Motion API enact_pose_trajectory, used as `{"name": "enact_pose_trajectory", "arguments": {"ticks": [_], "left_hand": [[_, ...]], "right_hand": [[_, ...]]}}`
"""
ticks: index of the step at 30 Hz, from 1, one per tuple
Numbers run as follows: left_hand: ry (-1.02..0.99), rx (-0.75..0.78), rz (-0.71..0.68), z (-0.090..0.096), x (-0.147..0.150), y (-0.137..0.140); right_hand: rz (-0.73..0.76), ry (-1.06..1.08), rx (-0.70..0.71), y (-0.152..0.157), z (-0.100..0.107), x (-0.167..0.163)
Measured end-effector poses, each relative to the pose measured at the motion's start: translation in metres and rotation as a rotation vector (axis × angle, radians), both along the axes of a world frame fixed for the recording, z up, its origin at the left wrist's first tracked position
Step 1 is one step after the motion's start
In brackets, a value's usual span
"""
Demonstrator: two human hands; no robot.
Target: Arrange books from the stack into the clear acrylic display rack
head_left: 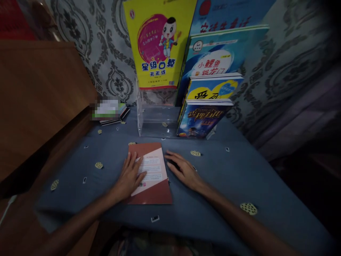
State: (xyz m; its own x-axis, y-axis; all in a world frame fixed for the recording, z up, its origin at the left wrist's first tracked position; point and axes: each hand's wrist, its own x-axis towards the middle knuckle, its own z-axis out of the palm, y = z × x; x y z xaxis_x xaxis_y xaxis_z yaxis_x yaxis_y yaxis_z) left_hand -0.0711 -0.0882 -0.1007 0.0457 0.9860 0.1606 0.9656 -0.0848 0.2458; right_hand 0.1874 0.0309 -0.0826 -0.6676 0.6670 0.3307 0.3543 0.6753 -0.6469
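A thin reddish-brown book with a white slanted panel of print lies flat on the cloth-covered table, close to the front edge. My left hand rests on its left side, fingers spread over the cover and covering part of the print. Just off the book's right edge, my right hand is low over the cloth with its fingers apart and nothing in it. Whether its fingertips touch the cloth, I cannot tell. Behind the book stands a clear acrylic book rack, with a yellow workbook upright at its back left.
On the rack's right side, several books stand in tiers, a dark blue book in front. A small stack of books, partly blurred out, lies at the back left. A brown wooden cabinet borders the left; patterned wallpaper is behind.
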Motion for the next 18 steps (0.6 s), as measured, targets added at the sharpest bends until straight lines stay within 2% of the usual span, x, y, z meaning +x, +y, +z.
{"name": "enact_pose_trajectory", "arguments": {"ticks": [5, 8, 13, 15, 18], "left_hand": [[-0.061, 0.009, -0.116, 0.003, 0.036, 0.024], [-0.019, -0.001, -0.173, 0.014, 0.045, 0.035], [0.123, -0.010, -0.133, 0.041, 0.040, 0.061], [0.168, -0.001, -0.090, 0.044, 0.036, 0.071], [0.187, 0.041, -0.075, 0.041, 0.034, 0.081]], "right_hand": [[-0.100, -0.087, 0.097, 0.008, -0.011, 0.009], [-0.162, -0.123, 0.151, 0.012, -0.016, 0.017], [-0.172, -0.195, 0.217, 0.012, -0.015, 0.022], [-0.190, -0.231, 0.262, 0.012, -0.011, 0.018], [-0.164, -0.265, 0.295, 0.012, -0.003, 0.003]]}}
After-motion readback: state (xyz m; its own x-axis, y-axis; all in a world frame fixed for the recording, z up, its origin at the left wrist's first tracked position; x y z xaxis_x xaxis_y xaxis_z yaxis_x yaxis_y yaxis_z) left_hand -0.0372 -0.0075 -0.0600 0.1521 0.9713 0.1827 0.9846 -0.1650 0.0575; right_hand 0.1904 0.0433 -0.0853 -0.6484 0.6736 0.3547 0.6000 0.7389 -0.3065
